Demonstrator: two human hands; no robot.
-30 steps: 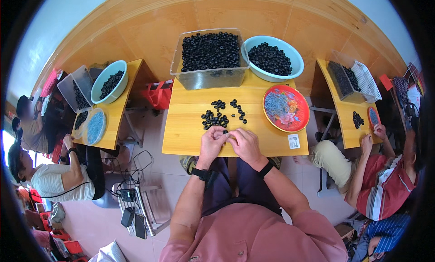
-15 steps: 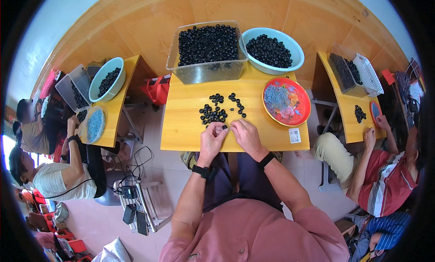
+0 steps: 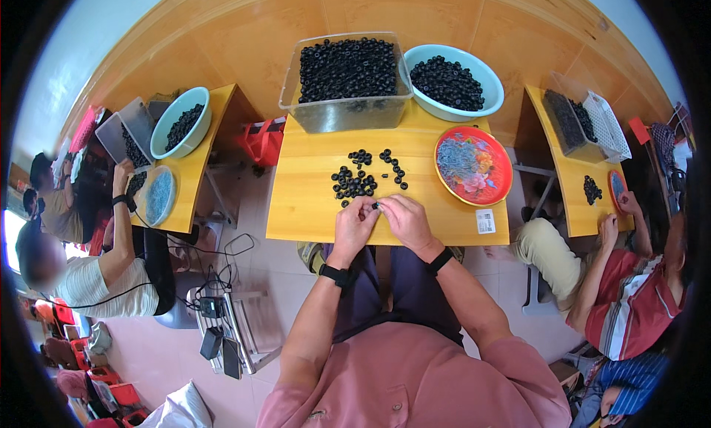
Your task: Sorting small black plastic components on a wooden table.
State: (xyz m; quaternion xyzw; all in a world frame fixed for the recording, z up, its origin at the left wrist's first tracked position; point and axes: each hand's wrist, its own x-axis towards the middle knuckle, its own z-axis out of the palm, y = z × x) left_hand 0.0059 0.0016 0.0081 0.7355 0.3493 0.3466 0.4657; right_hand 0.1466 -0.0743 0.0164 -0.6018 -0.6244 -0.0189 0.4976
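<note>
My left hand (image 3: 355, 226) is closed in a pinch around a small black ring-shaped part (image 3: 375, 206), just above the table's near edge. My right hand (image 3: 406, 222) meets it there, fingertips pressed together against the part; whatever they grip is too small to make out. Beyond my hands lies a loose group of black ring-shaped parts (image 3: 355, 185), some in a short curved row. On the right a red flowered tray (image 3: 485, 193) holds a heap of thin blue-grey pieces (image 3: 461, 160).
At the back of the yellow table (image 3: 304, 213) stand a clear bin (image 3: 348, 118) and a light-blue basin (image 3: 492, 95), both filled with black parts. A white label (image 3: 485, 221) lies near the right edge. People sit at tables on both sides; a metal stool (image 3: 241, 332) with cables stands left.
My right hand has come in to the left hand, and their fingertips now meet at the black part. The view has shifted slightly. The person on the left has raised an arm.
</note>
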